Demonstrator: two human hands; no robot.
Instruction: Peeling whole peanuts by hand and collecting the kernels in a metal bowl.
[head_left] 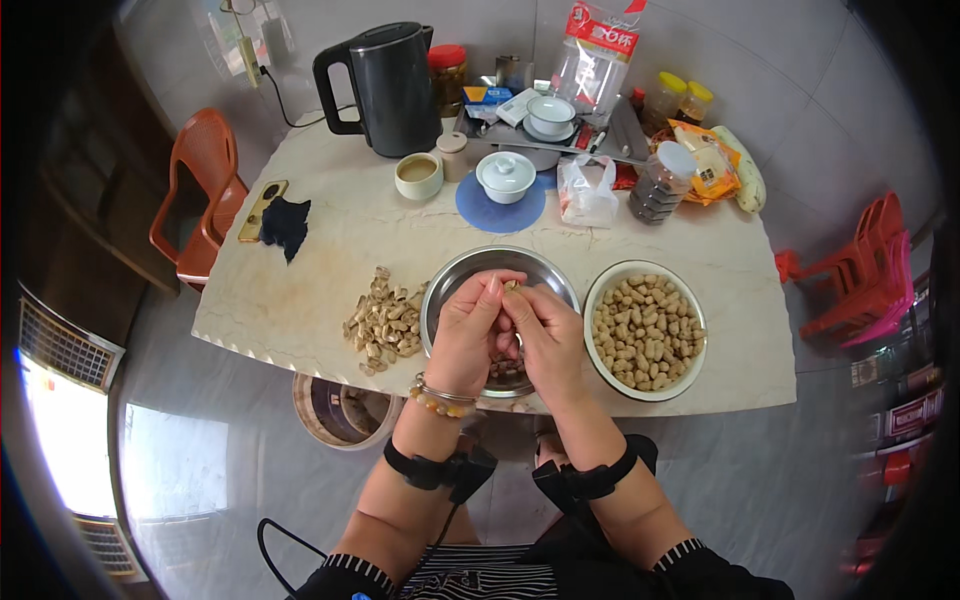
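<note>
My left hand and my right hand meet above a steel bowl, fingertips pressed together. Pinched between both thumbs and fingers is a peanut, of which only a small tan bit shows. Under my hands, shelled reddish kernels lie in the steel bowl, partly hidden. Just right of it stands a white bowl full of unshelled peanuts. A loose heap of broken peanut shells lies on the table to the left of the steel bowl.
Behind the bowls on the table are a lidded white cup on a blue mat, a tan cup, a black kettle, a jar and a plastic bag. A bucket stands below the front edge.
</note>
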